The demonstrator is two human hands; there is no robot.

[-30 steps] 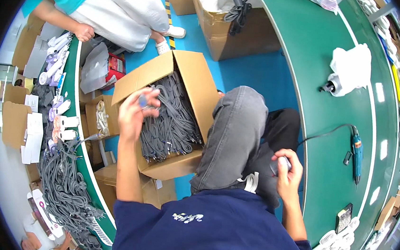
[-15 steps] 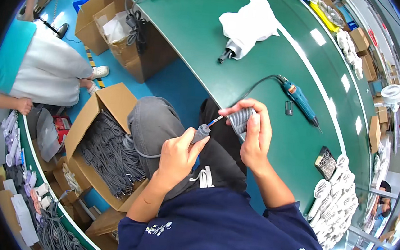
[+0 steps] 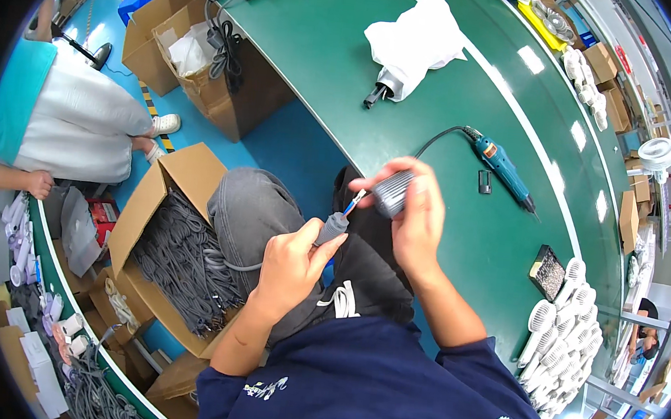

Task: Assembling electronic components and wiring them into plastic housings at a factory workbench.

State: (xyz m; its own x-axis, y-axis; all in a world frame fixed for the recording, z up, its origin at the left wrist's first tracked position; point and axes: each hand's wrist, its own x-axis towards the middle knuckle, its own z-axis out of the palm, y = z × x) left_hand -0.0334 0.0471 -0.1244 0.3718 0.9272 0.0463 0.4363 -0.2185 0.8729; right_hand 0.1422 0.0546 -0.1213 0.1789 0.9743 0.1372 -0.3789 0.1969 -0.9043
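My left hand (image 3: 293,255) holds a grey cable end (image 3: 332,228) with short coloured wires sticking out of it. My right hand (image 3: 417,210) grips a ribbed grey cylinder (image 3: 390,193), and the wire tips point into its near end. Both hands are over my lap, just before the green table's (image 3: 439,115) edge. The cable trails down across my grey trouser leg toward an open cardboard box (image 3: 160,230) full of grey cables on my left.
A blue electric screwdriver (image 3: 500,165) with its cord lies on the table to the right. A white bag (image 3: 414,41) sits farther back. White ribbed parts (image 3: 560,333) are lined at the right. Another person (image 3: 63,126) sits at left beside more boxes (image 3: 213,55).
My left hand left the cable box and came up to my lap with a cable end. My right hand rose with the grey cylinder, and the two now meet.
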